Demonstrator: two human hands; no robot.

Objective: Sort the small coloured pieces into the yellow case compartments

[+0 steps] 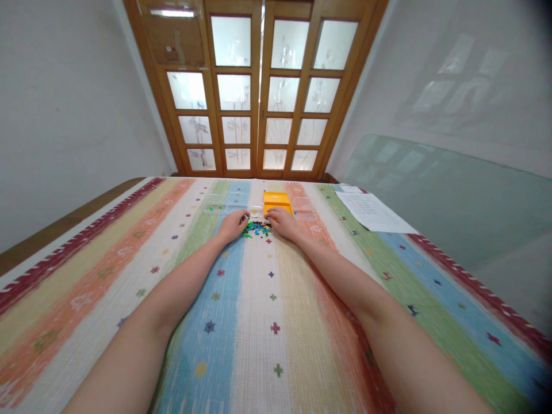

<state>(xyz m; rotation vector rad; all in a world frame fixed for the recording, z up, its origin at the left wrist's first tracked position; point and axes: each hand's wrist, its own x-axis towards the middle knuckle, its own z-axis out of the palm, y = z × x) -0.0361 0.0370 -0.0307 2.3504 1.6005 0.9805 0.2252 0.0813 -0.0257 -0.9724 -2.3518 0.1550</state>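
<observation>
A loose pile of small coloured pieces (259,229), mostly blue and green with some yellow and dark ones, lies on the cloth between my hands. At its left edge my left hand (233,225) has its fingers curled together; whatever may be in them is too small to make out. My right hand (282,222) is bent over the right edge of the pile, fingertips drawn in, their contents hidden. Just behind it stands an orange-yellow box (277,198). A small clear container (256,210) sits behind the pile, between the two hands.
Clear divided trays (235,199) with a few green pieces stand at the back left. Another clear tray (305,210) is right of the yellow box. Printed sheets (373,213) lie at the right on the striped tablecloth (259,322). Wooden glazed doors (261,115) rise beyond the table.
</observation>
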